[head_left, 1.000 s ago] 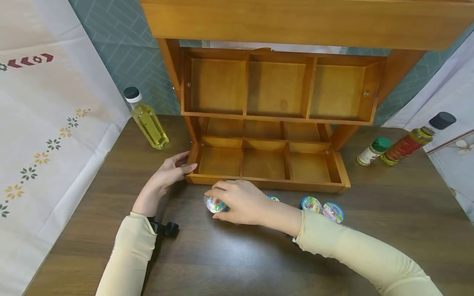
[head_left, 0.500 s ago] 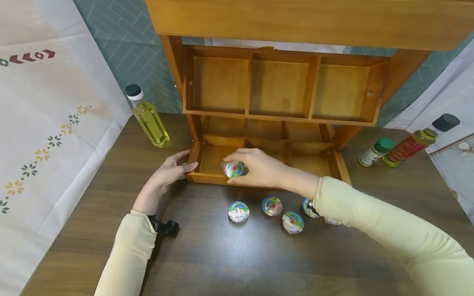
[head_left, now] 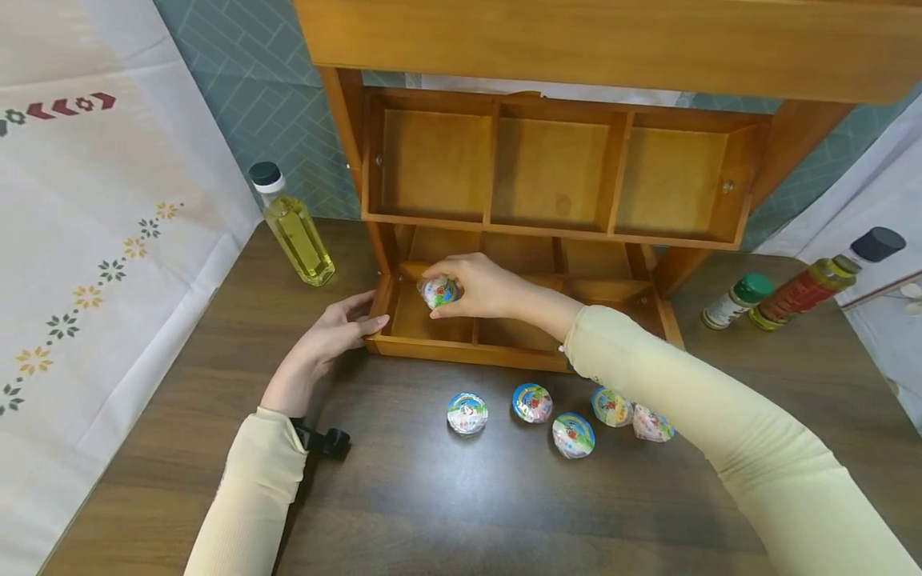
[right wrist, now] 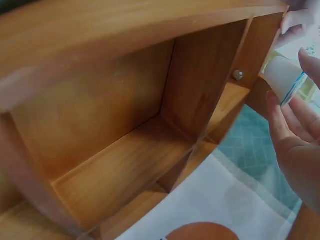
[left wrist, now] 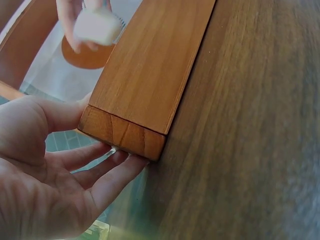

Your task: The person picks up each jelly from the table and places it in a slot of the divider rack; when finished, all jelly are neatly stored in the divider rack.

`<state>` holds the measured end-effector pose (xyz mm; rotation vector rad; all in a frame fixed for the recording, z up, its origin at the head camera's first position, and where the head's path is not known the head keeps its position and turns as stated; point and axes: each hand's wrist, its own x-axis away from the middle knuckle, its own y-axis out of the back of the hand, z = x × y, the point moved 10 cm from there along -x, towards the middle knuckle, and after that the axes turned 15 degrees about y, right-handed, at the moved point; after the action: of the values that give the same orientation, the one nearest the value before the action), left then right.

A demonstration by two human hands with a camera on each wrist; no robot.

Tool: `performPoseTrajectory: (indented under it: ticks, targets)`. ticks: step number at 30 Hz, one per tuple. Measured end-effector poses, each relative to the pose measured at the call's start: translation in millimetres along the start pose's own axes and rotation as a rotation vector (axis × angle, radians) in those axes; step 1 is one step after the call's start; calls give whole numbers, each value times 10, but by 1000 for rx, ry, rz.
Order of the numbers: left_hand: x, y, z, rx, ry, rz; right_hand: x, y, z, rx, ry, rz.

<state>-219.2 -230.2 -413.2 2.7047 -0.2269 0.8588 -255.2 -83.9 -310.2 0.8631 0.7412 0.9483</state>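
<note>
My right hand [head_left: 484, 290] pinches a small foil-lidded cup [head_left: 438, 292] over the left compartment of the lower wooden tray [head_left: 461, 350]. The right wrist view shows the cup's [right wrist: 283, 75] white body tilted between thumb and fingers. My left hand [head_left: 337, 328] grips the tray's left front corner, thumb at the rim. In the left wrist view, its fingers curl against the end of the tray's side [left wrist: 125, 131]. Several more foil-lidded cups stand on the table in front, among them one cup [head_left: 467, 414] on the left and one cup [head_left: 574, 435] nearer me.
Above the lower tray hangs an upper three-compartment tray [head_left: 551, 172], tilted in the same wooden rack [head_left: 576, 48]. An oil bottle [head_left: 297, 236] stands at the left. On the right are a green-capped spice jar [head_left: 736, 302] and another bottle [head_left: 814, 288].
My right hand has lifted a cup from the table and carried it up and back over the lower tray's left compartment. My left hand has kept its grip on the corner.
</note>
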Motion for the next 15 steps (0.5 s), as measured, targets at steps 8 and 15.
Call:
performPoseTrajectory:
  ticks: [8,15]
  targets:
    - [-5,-4,-15,-5,-4,-6,-201,-183,-248,18,-110,83]
    - [-18,11,6,-3,-2,-9,-310,-376,-384,42,-168,153]
